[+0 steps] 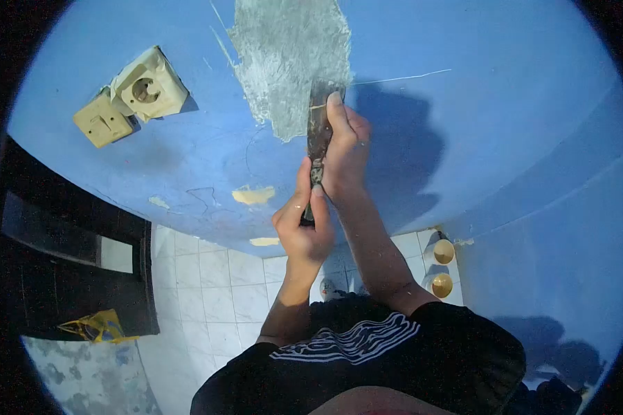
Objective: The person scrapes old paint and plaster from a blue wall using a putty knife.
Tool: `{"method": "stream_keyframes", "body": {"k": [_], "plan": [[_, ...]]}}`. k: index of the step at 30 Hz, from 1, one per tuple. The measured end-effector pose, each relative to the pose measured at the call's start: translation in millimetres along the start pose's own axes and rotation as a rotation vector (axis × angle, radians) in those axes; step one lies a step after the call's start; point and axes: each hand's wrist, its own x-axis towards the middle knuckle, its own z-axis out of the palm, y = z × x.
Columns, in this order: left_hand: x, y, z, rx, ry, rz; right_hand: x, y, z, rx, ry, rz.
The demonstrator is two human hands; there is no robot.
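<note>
A dark scraper (318,131) stands nearly upright against the blue wall (505,131), its blade at the lower right edge of a rough grey patch (291,55). My left hand (303,225) is closed around the lower end of its handle. Higher up, my right hand (346,149) grips the blade from the right side, with the thumb pressed flat near its top. Below and left of the patch, a small yellowish bare spot (253,195) shows in the blue paint.
A socket (147,88) and a switch (104,122) are on the wall at upper left. Dark furniture (41,277) stands at left, with a yellow bag (98,326) below it. Two round containers (441,252) sit on the white tiled floor (214,283) at right.
</note>
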Motion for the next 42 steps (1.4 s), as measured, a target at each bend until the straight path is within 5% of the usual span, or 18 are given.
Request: {"method": "stream_keyframes", "body": {"k": [7,18,20,25,27,42], "plan": [[-6.9,3.7,-1.8,-0.14,-0.055,-0.022,-9.7,-16.8,-4.1,0.038,0.045,0.082],[-3.6,6.5,-12.5,-0.239,-0.132,-0.255,10.5,24.2,-4.2,0.107,0.052,-0.1],[4.4,15.1,-23.4,-0.371,-0.206,-0.437,8.0,17.5,-3.0,0.075,0.067,-0.097],[16.9,21.1,-29.3,-0.578,-0.22,-0.488,-1.4,-14.8,-5.9,0.176,-0.039,0.067],[12.5,13.2,-34.9,-0.962,-0.286,-0.62,1.2,-8.0,-6.0,0.167,-0.059,0.073],[51.5,13.8,-43.8,-0.546,-0.243,-0.568,9.1,-12.9,17.2,0.235,-0.02,-0.016]]}}
